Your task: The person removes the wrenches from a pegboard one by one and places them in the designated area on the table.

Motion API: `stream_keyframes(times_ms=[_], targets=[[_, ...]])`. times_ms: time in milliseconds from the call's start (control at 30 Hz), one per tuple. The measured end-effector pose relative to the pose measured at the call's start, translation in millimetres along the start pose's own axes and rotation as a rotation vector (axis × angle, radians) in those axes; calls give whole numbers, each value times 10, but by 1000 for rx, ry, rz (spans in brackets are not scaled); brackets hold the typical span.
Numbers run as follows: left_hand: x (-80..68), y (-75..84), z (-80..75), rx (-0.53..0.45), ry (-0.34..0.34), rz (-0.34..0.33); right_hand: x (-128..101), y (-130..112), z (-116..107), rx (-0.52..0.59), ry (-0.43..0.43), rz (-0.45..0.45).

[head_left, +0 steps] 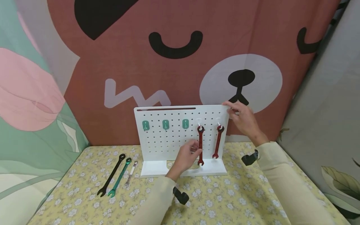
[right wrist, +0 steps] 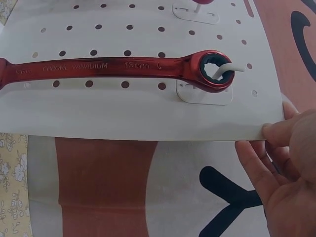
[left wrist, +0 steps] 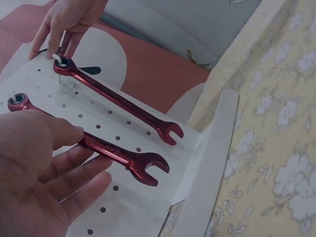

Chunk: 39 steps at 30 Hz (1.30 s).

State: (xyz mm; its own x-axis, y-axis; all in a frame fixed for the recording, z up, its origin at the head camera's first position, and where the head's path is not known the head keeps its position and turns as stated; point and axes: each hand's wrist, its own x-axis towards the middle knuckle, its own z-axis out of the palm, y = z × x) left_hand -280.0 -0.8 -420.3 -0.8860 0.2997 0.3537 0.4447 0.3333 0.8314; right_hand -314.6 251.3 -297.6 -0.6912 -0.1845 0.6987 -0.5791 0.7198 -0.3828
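Left hand (head_left: pixel 187 155) touching hung red wrench (head_left: pixel 200 144)

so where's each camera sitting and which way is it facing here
Head: worn on the head, looking forward and down at the white pegboard on the table; both forearms, left hand and right hand show.
Left wrist: beside the left hand, looking along the board at two red wrenches; the right hand shows far off.
Right wrist: by the right hand, facing the board's edge and the wrench on its hook.
All views share the right-hand red wrench.
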Motion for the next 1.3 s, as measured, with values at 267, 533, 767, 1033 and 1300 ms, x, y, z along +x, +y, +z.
stream_keyframes(times_ms=[267,533,767,1033,1300], targets=[[-64,10,-33,-116,-38,-34,18,-12,-4,7,-5,11],[-134,30,-76,-261,-72,-60,8,-14,-2,14,-8,11],[-168,86,-124,-334,-94,-68,9,-12,-9,11,-5,9],[-164,166,-119,-436,-100,-80,3,2,-8,20,1,7],[-188,220,-122,-405,-94,-59,-8,-4,-22,23,-2,4]])
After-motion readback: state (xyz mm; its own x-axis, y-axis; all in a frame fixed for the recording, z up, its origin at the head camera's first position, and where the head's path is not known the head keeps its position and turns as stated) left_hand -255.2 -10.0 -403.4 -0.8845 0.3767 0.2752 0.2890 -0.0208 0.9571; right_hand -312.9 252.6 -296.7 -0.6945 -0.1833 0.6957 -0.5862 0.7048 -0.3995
